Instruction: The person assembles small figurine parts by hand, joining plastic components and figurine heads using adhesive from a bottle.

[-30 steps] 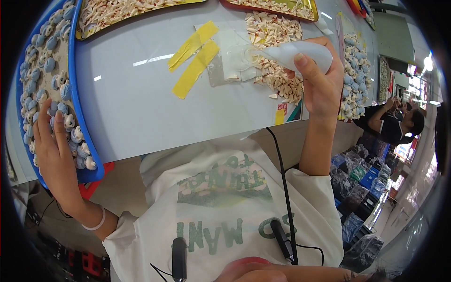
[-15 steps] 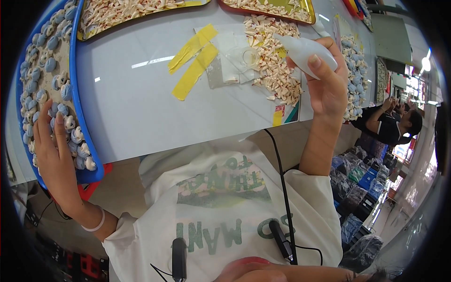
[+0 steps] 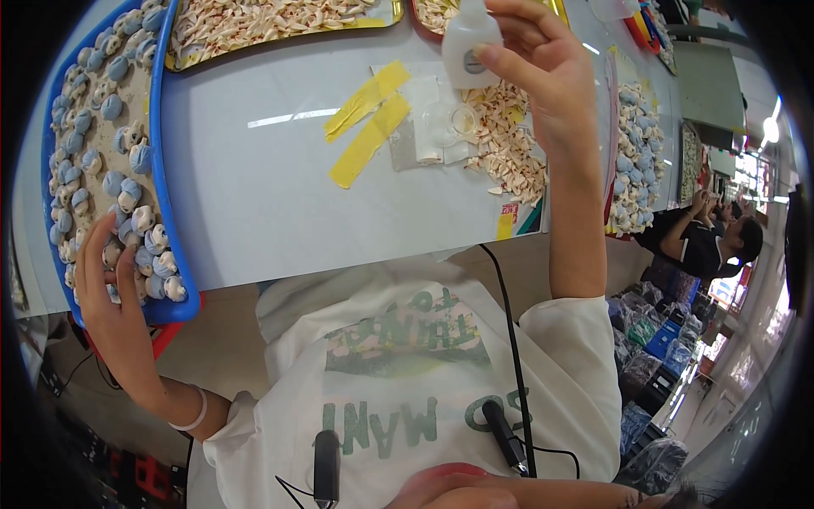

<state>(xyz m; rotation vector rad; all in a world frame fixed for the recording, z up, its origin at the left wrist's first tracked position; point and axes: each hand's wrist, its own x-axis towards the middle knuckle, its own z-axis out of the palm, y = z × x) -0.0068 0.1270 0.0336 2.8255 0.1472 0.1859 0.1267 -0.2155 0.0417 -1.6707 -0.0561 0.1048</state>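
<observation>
My left hand (image 3: pixel 108 284) reaches into a blue-rimmed tray (image 3: pixel 175 229) at the left. Its fingers are apart and bent down among small blue-and-white figurine heads (image 3: pixel 112 108); some show between the fingers, and none is clearly gripped. My right hand (image 3: pixel 555 72), raised over the far right of the table, grips a white plastic squeeze bottle (image 3: pixel 469 55) between thumb and fingers. The bottle's underside faces me, and its nozzle is not visible. Below it lies a pile of small cream pointed pieces with reddish marks (image 3: pixel 509 161).
Two gold-edged trays stand at the far side; the left tray (image 3: pixel 280 44) holds more cream pieces. Yellow tape strips (image 3: pixel 370 140) and a clear round piece (image 3: pixel 462 121) lie mid-table. More blue-and-white heads (image 3: pixel 636 161) fill the right side. A person (image 3: pixel 704 237) sits beyond.
My right hand has moved away from me and left, tipping the bottle so its base turns toward me. My left hand's fingers have curled in and shifted slightly nearer me within the tray.
</observation>
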